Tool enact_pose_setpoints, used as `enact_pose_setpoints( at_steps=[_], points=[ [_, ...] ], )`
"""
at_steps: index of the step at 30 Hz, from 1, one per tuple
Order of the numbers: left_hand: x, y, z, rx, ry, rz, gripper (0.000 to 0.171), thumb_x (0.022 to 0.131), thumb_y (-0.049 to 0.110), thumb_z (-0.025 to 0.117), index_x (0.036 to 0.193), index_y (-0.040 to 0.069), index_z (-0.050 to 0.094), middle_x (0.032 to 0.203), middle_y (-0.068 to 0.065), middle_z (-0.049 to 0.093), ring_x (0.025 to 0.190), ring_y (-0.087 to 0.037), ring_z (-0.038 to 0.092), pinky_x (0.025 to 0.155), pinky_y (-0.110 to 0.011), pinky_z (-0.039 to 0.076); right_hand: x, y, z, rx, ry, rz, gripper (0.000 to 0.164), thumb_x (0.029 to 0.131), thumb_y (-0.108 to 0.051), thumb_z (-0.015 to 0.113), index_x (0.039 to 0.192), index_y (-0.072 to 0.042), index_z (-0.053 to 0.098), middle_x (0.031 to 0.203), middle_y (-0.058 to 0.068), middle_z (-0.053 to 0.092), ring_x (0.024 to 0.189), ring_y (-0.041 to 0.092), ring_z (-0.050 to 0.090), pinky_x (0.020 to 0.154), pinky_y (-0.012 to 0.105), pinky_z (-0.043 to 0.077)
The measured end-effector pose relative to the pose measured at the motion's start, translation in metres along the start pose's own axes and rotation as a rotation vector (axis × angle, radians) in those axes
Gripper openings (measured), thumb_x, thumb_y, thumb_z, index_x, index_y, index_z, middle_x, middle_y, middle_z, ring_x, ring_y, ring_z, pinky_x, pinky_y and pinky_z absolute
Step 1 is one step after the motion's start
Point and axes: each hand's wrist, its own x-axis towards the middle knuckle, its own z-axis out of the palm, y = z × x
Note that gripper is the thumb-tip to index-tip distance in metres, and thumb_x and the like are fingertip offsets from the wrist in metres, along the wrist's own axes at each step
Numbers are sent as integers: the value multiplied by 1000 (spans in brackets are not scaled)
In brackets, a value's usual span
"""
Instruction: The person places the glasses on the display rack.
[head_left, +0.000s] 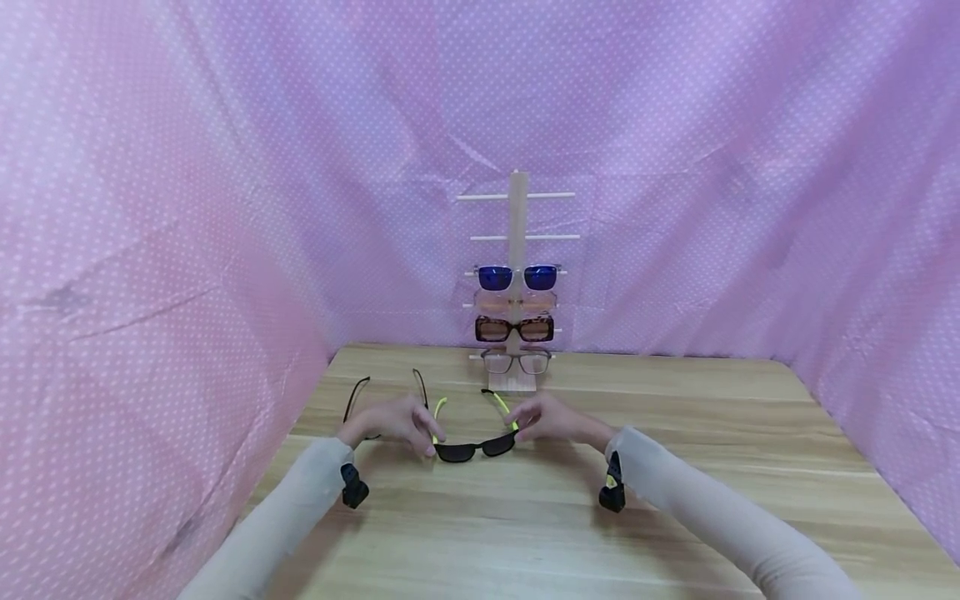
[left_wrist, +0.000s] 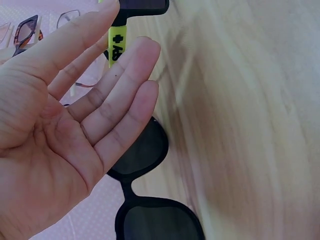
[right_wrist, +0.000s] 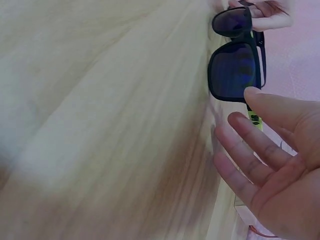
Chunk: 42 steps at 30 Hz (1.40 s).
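Observation:
A pair of black sunglasses [head_left: 456,453] with yellow-green temples is held over the wooden table, lenses toward me and temples unfolded to the back. My left hand [head_left: 401,421] pinches it at the left hinge, thumb at the frame corner. At the opposite hinge my right hand [head_left: 549,418] pinches the other end; in the right wrist view its thumb lies at the corner of the dark lens [right_wrist: 232,72], with the other fingers spread. A second pair of dark sunglasses [left_wrist: 160,222] lies beyond my left hand, its thin temples [head_left: 356,397] pointing up and its front mostly hidden in the head view.
Behind the sunglasses stands a wooden display rack [head_left: 517,218] with crossbars. It carries blue-lensed sunglasses [head_left: 495,278], pale pink glasses [head_left: 490,300], tortoiseshell sunglasses [head_left: 492,330] and thin-rimmed clear glasses [head_left: 497,362]. Upper bars [head_left: 551,196] are bare. Pink dotted cloth [head_left: 675,125] surrounds the table [head_left: 510,542].

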Motion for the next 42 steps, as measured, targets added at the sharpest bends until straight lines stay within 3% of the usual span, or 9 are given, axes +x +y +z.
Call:
enact_pose_setpoints(
  at_steps=[6, 12, 21, 30, 35, 42],
  points=[
    [1, 1, 6, -10, 27, 11, 24, 85, -1, 77, 108, -6, 75, 83, -20, 76, 67, -4, 62, 62, -21, 50, -3, -4, -1, -16, -28, -19, 28, 82, 11, 76, 110, 11, 72, 89, 29, 71, 79, 24, 66, 72, 22, 58],
    [6, 3, 7, -2, 13, 11, 21, 86, 3, 78, 107, -4, 76, 86, -24, 76, 69, -6, 66, 64, -22, 53, -7, -10, -4, -28, -57, -4, 25, 83, 13, 74, 108, 13, 70, 88, 31, 71, 75, 7, 61, 70, 16, 54],
    [11, 4, 10, -5, 15, 10, 18, 87, 5, 78, 104, -1, 77, 84, -13, 78, 73, -11, 72, 66, -25, 57, -12, -13, -10, -20, -108, -7, 21, 81, 12, 75, 102, 12, 71, 82, 31, 70, 68, 8, 62, 66, 16, 53],
    [12, 5, 12, 12, 47, 25, 17, 87, 5, 78, 103, 2, 79, 85, -5, 78, 74, -10, 68, 69, -25, 58, -20, -12, -5, -118, -139, -27, 17, 84, 10, 74, 101, 9, 75, 86, 23, 75, 72, 4, 63, 66, 15, 53],
    [12, 8, 11, 18, 62, 26, 17, 87, 8, 79, 104, 5, 79, 83, 0, 76, 72, -6, 62, 69, -24, 55, -25, -14, -7, -127, -145, -18, 15, 85, 8, 73, 100, 7, 75, 89, 23, 76, 74, 12, 70, 69, 18, 57],
    [10, 11, 12, -18, 66, 49, 18, 87, 7, 78, 105, 3, 78, 82, 3, 75, 73, -6, 61, 71, -24, 54, -33, -20, -16, -75, -100, -30, 15, 86, 8, 73, 101, 5, 76, 94, 21, 76, 84, 36, 72, 75, 26, 61]
  ],
)
